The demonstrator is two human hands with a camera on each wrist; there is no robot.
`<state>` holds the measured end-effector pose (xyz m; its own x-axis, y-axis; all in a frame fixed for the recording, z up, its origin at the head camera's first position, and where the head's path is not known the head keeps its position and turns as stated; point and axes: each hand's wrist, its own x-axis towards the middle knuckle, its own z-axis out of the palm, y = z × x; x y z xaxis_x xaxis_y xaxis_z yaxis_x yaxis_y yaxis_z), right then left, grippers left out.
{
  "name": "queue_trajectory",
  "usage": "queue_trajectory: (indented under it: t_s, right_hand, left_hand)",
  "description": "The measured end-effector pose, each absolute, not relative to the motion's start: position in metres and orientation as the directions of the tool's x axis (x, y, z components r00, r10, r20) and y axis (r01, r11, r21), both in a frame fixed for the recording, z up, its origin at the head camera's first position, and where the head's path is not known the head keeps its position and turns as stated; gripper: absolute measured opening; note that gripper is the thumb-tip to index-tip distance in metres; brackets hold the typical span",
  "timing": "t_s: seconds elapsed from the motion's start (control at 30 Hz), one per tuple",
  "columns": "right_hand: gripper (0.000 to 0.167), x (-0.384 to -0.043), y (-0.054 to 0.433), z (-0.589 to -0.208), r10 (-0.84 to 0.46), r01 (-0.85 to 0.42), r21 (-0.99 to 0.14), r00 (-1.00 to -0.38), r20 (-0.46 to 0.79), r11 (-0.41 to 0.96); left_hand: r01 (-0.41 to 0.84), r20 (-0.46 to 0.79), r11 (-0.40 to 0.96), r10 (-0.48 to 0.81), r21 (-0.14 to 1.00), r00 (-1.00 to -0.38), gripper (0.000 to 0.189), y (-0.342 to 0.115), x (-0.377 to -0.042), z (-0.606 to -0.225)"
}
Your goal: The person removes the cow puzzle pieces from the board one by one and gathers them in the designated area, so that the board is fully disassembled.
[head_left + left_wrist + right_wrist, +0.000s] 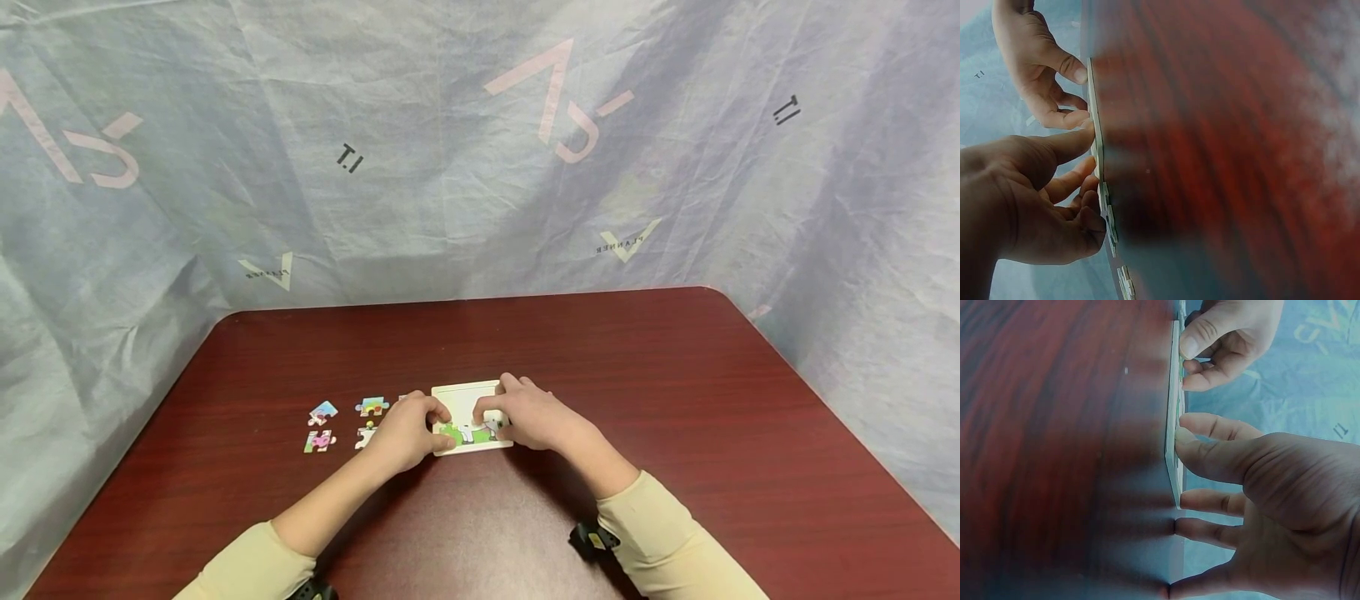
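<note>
A small, pale-framed puzzle tray (471,388) lies on the table between both hands. Green and white picture pieces (467,434) fill its near part; its far part shows bare, pale backing. My left hand (405,432) grips the tray's left end, thumb at the near left corner and bent index finger just beyond it. With index finger and thumb my right hand (531,413) presses on the pieces at the tray's right side. Its other fingers are spread at the tray's far end and on the table in the right wrist view. Both hands hide parts of the tray.
To the left lie several loose jigsaw pieces, among them a blue one (324,412), a pink and green one (320,442) and a yellow and blue one (372,406). One piece (365,437) is partly behind the left hand. A grey printed cloth (450,208) hangs behind the dark red table (600,342).
</note>
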<state>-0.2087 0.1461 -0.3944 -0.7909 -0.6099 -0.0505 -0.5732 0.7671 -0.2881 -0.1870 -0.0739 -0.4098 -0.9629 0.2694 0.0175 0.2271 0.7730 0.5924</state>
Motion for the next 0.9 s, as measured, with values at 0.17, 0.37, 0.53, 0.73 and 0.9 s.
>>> queue_trajectory:
  t_s: [0.17,0.37,0.53,0.73,0.9]
  right_hand:
    - [0.031,-0.2086,0.1463,-0.394,-0.61,-0.572,-0.292,-0.791,-0.051,0.766]
    - [0.03,-0.2083,0.1464,-0.3935,-0.619,-0.58,-0.307,-0.784,-0.041,0.754]
    - [0.03,-0.2083,0.1476,-0.3946,-0.619,-0.583,-0.3,-0.785,-0.034,0.755]
    - [0.03,-0.2097,0.1467,-0.3966,-0.613,-0.58,-0.288,-0.79,-0.03,0.762]
    - [0.029,-0.2103,0.1462,-0.3976,-0.614,-0.583,-0.288,-0.789,-0.022,0.76]
  left_hand:
    - [0.216,0.011,0.774,0.261,0.595,-0.965,0.025,-0.0734,-0.1864,-0.4089]
    - [0.214,0.014,0.776,0.256,0.593,-0.967,0.026,-0.0728,-0.1854,-0.4088]
    - [0.219,0.026,0.773,0.254,0.595,-0.967,0.027,-0.072,-0.185,-0.4101]
    - [0.214,0.033,0.772,0.243,0.599,-0.97,0.029,-0.072,-0.1846,-0.4108]
    - [0.218,0.046,0.77,0.239,0.6,-0.97,0.031,-0.0719,-0.1842,-0.4107]
